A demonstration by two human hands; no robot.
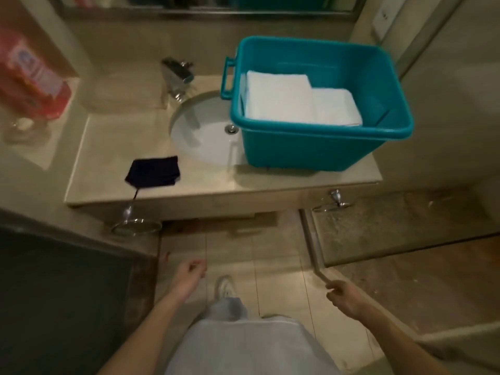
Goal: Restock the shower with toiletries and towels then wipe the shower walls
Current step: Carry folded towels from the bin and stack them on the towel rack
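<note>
You see a white sink (200, 131) in the surface (108, 147), a shiny tap (177, 73) behind it. A red pack (32, 74) stands far left. Two metal rings (136, 226) hang below.

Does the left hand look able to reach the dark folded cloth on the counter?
Probably yes: the left hand holds nothing; the dark blue folded cloth lies near the front edge of the beige counter, nothing between.

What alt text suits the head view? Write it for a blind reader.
A teal plastic tub holding folded white towels sits on a vanity counter, partly over the sink; a folded dark cloth lies front-left of the sink. The left hand hangs empty; the right hand is by a glass door's edge.
</note>
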